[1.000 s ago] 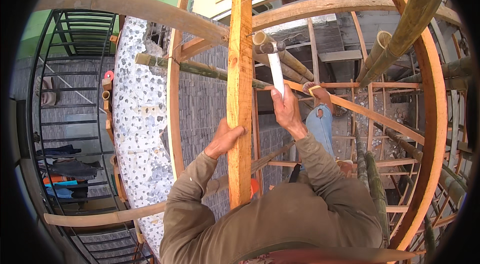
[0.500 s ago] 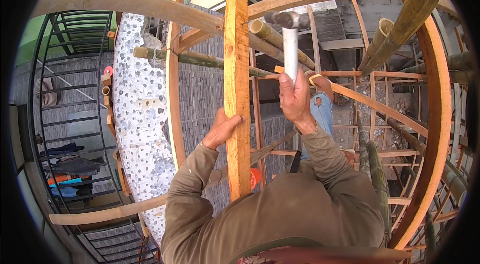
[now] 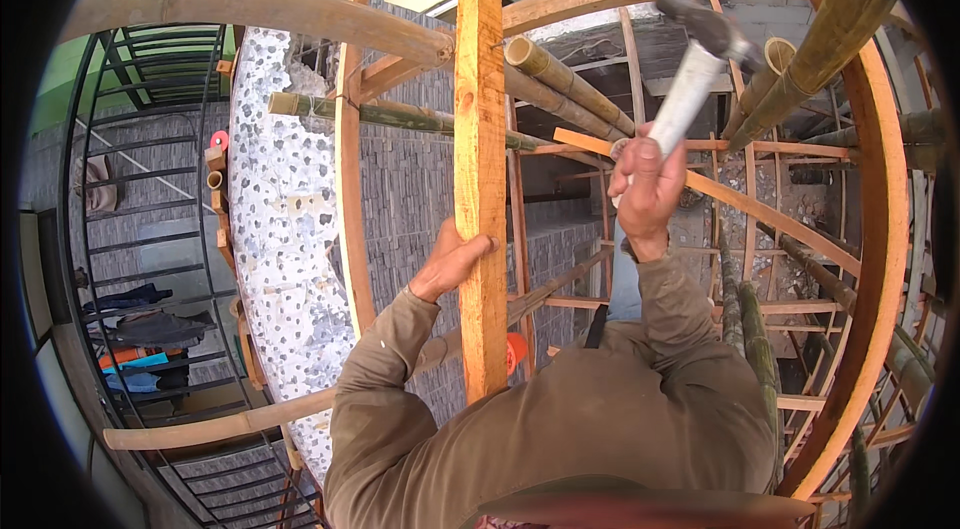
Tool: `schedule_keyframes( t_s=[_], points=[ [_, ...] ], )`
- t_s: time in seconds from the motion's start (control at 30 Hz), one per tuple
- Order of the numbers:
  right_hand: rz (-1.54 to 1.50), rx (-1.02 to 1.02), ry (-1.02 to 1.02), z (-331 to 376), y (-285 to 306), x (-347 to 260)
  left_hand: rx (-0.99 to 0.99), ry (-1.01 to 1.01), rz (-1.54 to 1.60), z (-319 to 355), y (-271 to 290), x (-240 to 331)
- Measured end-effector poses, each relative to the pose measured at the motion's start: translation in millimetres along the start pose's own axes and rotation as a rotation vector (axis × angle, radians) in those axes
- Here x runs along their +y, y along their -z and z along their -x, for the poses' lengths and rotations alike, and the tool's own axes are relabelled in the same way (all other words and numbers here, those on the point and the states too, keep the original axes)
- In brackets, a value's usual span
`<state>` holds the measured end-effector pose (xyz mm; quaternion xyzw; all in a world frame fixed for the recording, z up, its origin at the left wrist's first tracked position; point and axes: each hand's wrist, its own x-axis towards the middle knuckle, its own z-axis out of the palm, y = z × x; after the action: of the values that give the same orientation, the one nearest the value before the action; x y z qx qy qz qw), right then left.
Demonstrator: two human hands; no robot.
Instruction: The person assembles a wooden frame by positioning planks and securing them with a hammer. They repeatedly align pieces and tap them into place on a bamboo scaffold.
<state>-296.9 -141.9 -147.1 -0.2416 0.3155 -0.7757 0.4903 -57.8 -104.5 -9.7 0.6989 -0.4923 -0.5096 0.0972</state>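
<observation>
My left hand [image 3: 452, 264] grips the upright wooden plank [image 3: 480, 129]; my right hand [image 3: 648, 179] is fisted around the white-handled hammer [image 3: 700, 59], raised beside it.

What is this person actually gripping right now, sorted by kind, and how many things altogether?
Upright wooden plank, in the left hand: 1
Hammer with a pale handle, in the right hand: 1
Total: 2

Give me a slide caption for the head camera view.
Left hand steadies an upright wooden plank; right hand raises a hammer.
</observation>
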Motion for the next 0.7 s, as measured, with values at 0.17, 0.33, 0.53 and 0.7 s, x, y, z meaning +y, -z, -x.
schedule_keyframes(
  t_s=[0.17, 0.33, 0.53, 0.7],
  points=[
    [-0.566, 0.275, 0.236, -17, -47, 38, 0.008, -0.022, -0.005, -2, 2, -5],
    [0.390, -0.270, -0.410, 9, -22, 50, 0.053, -0.151, -0.065, -5, -1, 3],
    [-0.467, 0.200, 0.239, -23, 6, -5, 0.018, -0.087, -0.065, -3, 3, -1],
    [0.507, -0.260, -0.182, 8, -62, 78, 0.073, -0.110, 0.025, -3, -4, -5]
  ],
)
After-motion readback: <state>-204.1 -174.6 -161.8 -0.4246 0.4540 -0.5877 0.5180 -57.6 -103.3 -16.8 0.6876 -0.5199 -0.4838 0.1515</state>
